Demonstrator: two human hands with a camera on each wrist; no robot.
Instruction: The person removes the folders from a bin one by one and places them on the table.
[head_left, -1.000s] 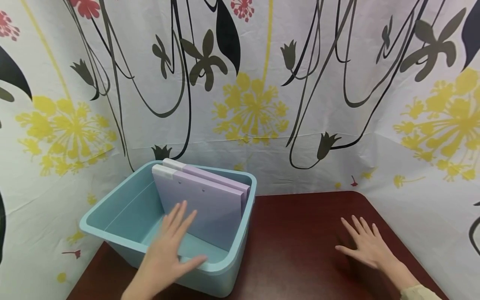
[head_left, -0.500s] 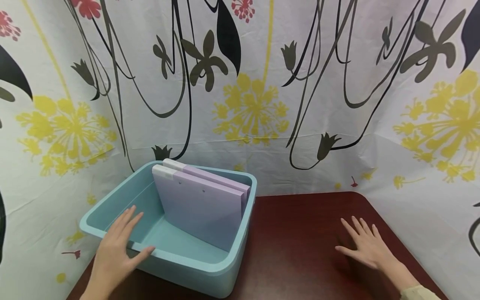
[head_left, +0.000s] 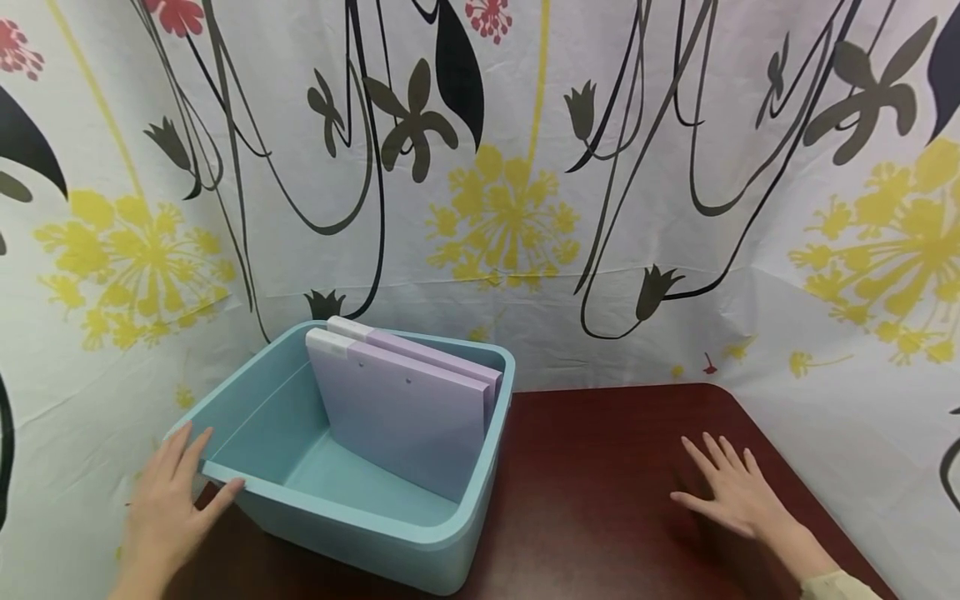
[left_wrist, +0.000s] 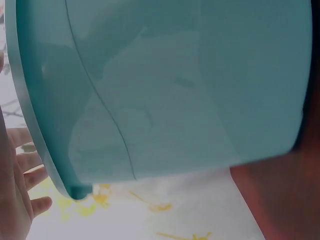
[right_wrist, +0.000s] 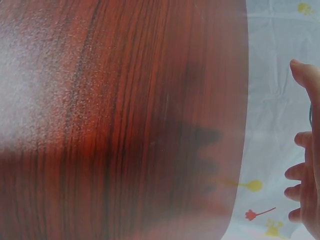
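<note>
A light blue plastic bin [head_left: 360, 521] stands on the left part of the table. Inside it two lilac file boxes [head_left: 405, 417] with white spine corners lean upright, one behind the other, toward the bin's right side. My left hand [head_left: 165, 504] is at the bin's near left corner, fingers straight and spread, thumb overlapping the rim in the head view. In the left wrist view, that hand's fingers [left_wrist: 37, 177] show beside the rim of the bin [left_wrist: 165, 90]. My right hand [head_left: 738, 492] hovers over the right side of the table with fingers spread, holding nothing.
The dark red wood-grain table [head_left: 592, 467] has a rounded far right corner. A white curtain [head_left: 510, 250] printed with yellow, grey and red flowers hangs close behind the table and along both sides. The bin's far rim sits near the curtain.
My left hand has moved left, from over the bin's near side to its near left corner. The right hand, bin and file boxes have stayed in place.
</note>
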